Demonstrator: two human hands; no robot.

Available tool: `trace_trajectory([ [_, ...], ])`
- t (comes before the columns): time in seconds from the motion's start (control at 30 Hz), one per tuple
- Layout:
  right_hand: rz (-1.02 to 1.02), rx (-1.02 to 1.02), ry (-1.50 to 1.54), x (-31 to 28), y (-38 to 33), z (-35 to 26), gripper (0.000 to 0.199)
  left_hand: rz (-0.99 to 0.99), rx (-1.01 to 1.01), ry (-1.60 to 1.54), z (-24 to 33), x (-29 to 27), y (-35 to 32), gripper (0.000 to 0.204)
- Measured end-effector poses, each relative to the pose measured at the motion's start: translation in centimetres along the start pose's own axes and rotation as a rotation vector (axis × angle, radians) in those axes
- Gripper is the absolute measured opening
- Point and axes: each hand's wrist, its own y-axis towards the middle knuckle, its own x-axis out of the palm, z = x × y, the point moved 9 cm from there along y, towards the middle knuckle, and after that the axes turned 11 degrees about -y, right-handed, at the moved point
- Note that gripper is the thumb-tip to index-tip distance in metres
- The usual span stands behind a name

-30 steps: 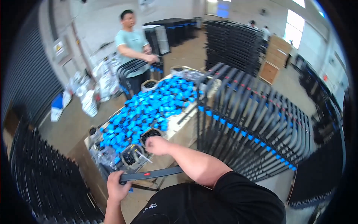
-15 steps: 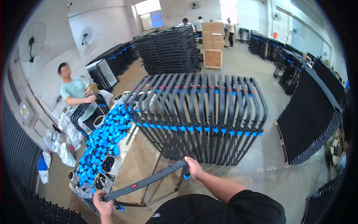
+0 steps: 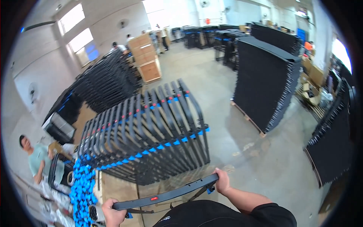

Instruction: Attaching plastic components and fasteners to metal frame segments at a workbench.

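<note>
Just in front of the person's torso, two bare hands are holding up a dark bent-tube frame [image 3: 170,194]; the step in hand is, by the look of it, handling this single piece. The left hand [image 3: 114,213] is wrapping around the top bar's left end, and the right hand [image 3: 222,181] is gripping the opposite end by the bend, so both are firmly closed. Between them the bar is spanning unsupported, its red insert [image 3: 154,198] sitting nearer the left hand and its right end showing higher. A blue fitting [image 3: 210,190] is showing just below the right hand. The torso is hiding part of the legs; whether the left one is touching the workbench [image 3: 119,187] is not possible to tell. Beyond, a row of similar upright frames [image 3: 151,125] is standing apart from the held bar. The next move is probably calling for both hands working together, keeping the legs from catching that row.
</note>
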Motion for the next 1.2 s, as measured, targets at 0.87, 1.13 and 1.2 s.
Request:
trace_trajectory([
  [0.87, 1.102, -0.174, 0.141, -52.4, 5.2, -5.8, 0.038, -0.781, 0.483, -0.810, 35.8, 61.8, 15.9, 0.026],
  [1.13, 0.951, -0.123, 0.002, -64.4, 23.9, -5.7, 0.038, -0.560, 0.565, -0.672, 45.2, 69.5, 21.7, 0.025],
  [1.2, 0.792, -0.099, 0.134, -63.6, 31.6, -5.7, 0.039, -0.471, 0.514, -0.615, 44.1, 69.6, 23.2, 0.026],
])
